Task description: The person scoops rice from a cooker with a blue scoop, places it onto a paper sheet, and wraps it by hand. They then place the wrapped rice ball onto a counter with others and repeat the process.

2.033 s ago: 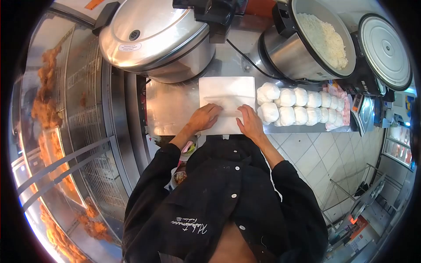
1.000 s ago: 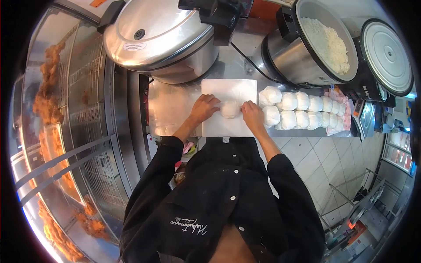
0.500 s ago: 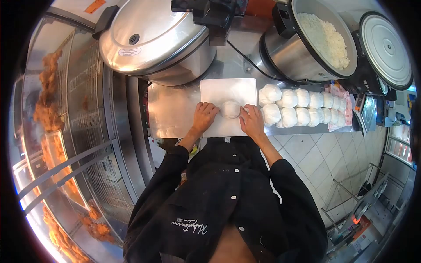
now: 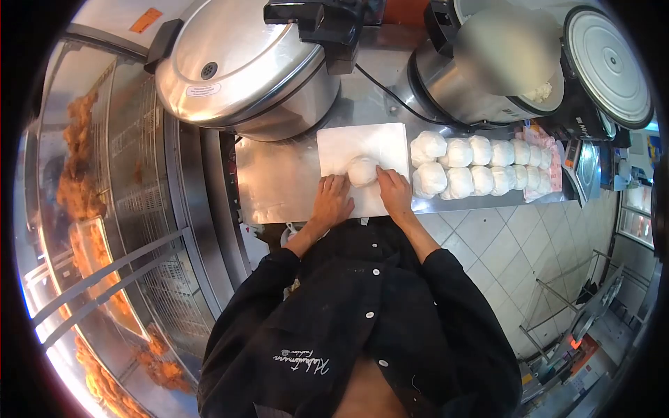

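Observation:
A white rounded bundle point(image 4: 362, 171), which looks like rice wrapped in paper, rests on a stack of white paper sheets point(image 4: 380, 139) at the counter's front. My left hand point(image 4: 333, 200) is at the bundle's lower left, fingers bent and close together on the paper; the fingertips are partly hidden. On the other side, my right hand point(image 4: 394, 191) has its thumb and fingers closed on the bundle's right edge. Two rows of similar white wrapped bundles point(image 4: 458, 182) line the counter to the right of the stack.
Behind the paper stands a large closed steel rice cooker point(image 4: 244, 76). An open cooker point(image 4: 456, 87) with white rice point(image 4: 539, 93) is at the back right, its round lid point(image 4: 612, 59) raised. A glass display case point(image 4: 118, 230) with fried food is on the left.
My left hand has drawn down and slightly right, toward the lower left of the bundle. My right hand has shifted a little left against it. The bundle sits slightly higher and further left.

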`<state>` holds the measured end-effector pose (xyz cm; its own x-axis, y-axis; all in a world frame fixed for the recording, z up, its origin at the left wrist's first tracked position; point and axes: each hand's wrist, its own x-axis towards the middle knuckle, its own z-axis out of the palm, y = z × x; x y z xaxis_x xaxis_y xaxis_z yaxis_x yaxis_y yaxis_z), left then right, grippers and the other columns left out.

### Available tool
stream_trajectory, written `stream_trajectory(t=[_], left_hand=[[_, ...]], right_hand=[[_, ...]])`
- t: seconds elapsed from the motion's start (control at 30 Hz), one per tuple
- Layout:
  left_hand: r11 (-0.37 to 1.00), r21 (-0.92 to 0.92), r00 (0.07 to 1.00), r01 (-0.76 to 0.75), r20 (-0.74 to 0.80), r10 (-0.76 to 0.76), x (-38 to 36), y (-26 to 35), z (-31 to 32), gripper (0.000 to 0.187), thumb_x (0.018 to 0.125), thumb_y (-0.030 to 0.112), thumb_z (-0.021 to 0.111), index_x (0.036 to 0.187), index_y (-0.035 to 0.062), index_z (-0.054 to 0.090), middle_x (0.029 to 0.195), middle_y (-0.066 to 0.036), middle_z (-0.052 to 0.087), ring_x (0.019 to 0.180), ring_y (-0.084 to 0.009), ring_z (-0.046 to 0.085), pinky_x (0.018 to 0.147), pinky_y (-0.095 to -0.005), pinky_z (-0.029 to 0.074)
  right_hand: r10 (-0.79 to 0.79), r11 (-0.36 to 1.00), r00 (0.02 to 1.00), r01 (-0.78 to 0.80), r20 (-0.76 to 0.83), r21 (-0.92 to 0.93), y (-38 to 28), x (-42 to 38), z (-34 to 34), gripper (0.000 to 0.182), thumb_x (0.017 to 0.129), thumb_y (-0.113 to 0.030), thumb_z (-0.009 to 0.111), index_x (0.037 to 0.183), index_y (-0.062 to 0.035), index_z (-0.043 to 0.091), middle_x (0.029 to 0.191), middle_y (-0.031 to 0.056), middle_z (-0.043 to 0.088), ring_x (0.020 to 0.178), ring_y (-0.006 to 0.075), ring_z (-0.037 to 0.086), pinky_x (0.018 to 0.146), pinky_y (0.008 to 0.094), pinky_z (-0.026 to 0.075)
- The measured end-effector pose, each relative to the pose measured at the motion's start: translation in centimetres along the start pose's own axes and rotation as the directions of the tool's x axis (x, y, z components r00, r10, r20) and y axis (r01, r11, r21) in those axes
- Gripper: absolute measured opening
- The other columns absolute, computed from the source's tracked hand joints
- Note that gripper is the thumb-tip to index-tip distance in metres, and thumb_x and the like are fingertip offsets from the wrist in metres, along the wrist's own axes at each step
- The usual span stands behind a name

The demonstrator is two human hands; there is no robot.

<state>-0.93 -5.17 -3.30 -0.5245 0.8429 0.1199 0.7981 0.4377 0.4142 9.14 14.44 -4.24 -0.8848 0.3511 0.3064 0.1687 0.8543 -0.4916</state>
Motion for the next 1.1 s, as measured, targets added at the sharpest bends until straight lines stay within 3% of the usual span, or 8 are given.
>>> stream_trajectory(t=[0.13,0.33,0.47,0.57,0.63,0.7,0.83,1.1], left_hand=[[1.000,-0.018,0.998,-0.012,0.054,0.012,-0.1,-0.4,0.1,0.063,0.078,0.025,0.074,0.131,-0.0050,0.059,0.129,-0.017,0.052,0.125,-0.0356,0.047,0.113,-0.0514,0.036],[0.998,-0.018,0.998,-0.066,0.008,0.066,-0.3,-0.5,0.0,0.058,0.078,0.025,0.074,0.126,-0.0054,0.061,0.130,-0.017,0.053,0.125,-0.0368,0.047,0.111,-0.0515,0.037],[0.999,-0.042,0.999,-0.035,0.041,0.036,0.1,-0.3,0.1,0.055,0.079,0.026,0.073,0.124,-0.0045,0.063,0.129,-0.017,0.054,0.122,-0.0368,0.047,0.108,-0.0506,0.038],[0.993,-0.051,0.991,0.108,0.083,-0.103,0.4,0.7,-1.3,0.052,0.086,0.028,0.071,0.127,-0.0038,0.064,0.129,-0.017,0.053,0.120,-0.0355,0.048,0.106,-0.0490,0.038],[0.973,-0.078,0.972,0.218,0.102,-0.210,1.1,0.0,-1.5,0.049,0.092,0.030,0.068,0.128,-0.0034,0.064,0.129,-0.017,0.053,0.119,-0.0343,0.049,0.106,-0.0476,0.038],[0.427,-0.790,0.843,0.439,0.198,-0.501,1.4,-1.0,-0.8,0.057,0.103,0.038,0.057,0.141,-0.0049,0.056,0.141,-0.018,0.048,0.130,-0.0330,0.047,0.112,-0.0439,0.035],[0.147,-0.977,0.926,0.156,0.092,-0.367,4.6,4.4,-10.0,0.071,0.105,0.043,0.052,0.155,-0.0055,0.037,0.152,-0.016,0.045,0.142,-0.0291,0.041,0.119,-0.0400,0.031],[0.256,-0.944,0.948,-0.208,-0.259,-0.186,8.4,11.0,-14.3,0.079,0.099,0.046,0.065,0.145,-0.0148,0.047,0.149,-0.021,0.047,0.139,-0.0301,0.046,0.116,-0.0416,0.033]], right_hand=[[0.272,0.823,0.956,-0.290,0.108,0.488,-1.1,0.4,1.0,0.034,0.097,-0.008,0.063,0.131,-0.0025,0.062,0.109,0.0189,0.074,0.096,0.0384,0.073,0.083,0.0430,0.057],[0.606,0.611,0.694,-0.719,0.389,0.331,-3.6,4.9,0.1,0.073,0.097,-0.040,0.061,0.148,0.0054,0.037,0.099,0.0310,0.072,0.098,0.0478,0.070,0.086,0.0552,0.054],[0.648,0.727,0.692,-0.686,0.318,0.011,-7.2,7.9,1.1,0.084,0.097,-0.056,0.057,0.152,0.0016,0.033,0.115,0.0319,0.068,0.106,0.0489,0.067,0.091,0.0546,0.053],[0.625,0.755,0.729,-0.656,0.280,0.024,-6.4,7.2,3.5,0.077,0.096,-0.053,0.061,0.148,0.0006,0.040,0.123,0.0305,0.064,0.108,0.0479,0.066,0.091,0.0545,0.053],[0.512,0.814,0.857,-0.508,0.064,0.281,-6.5,6.9,3.5,0.069,0.093,-0.045,0.069,0.141,-0.0006,0.048,0.119,0.0267,0.065,0.103,0.0465,0.067,0.088,0.0518,0.054],[0.415,0.857,0.902,-0.344,-0.119,0.384,-7.0,7.1,1.9,0.066,0.091,-0.040,0.073,0.139,-0.0007,0.049,0.115,0.0245,0.065,0.099,0.0453,0.066,0.084,0.0509,0.053],[0.191,0.890,0.874,0.038,-0.447,0.454,-10.1,9.7,-5.8,0.060,0.088,-0.036,0.079,0.131,-0.0008,0.056,0.102,0.0187,0.065,0.085,0.0368,0.062,0.074,0.0433,0.051],[-0.151,0.846,0.709,0.453,-0.689,0.281,-9.6,11.5,-15.3,0.063,0.087,-0.051,0.078,0.125,-0.0026,0.062,0.098,0.0131,0.066,0.082,0.0308,0.059,0.075,0.0419,0.050]])
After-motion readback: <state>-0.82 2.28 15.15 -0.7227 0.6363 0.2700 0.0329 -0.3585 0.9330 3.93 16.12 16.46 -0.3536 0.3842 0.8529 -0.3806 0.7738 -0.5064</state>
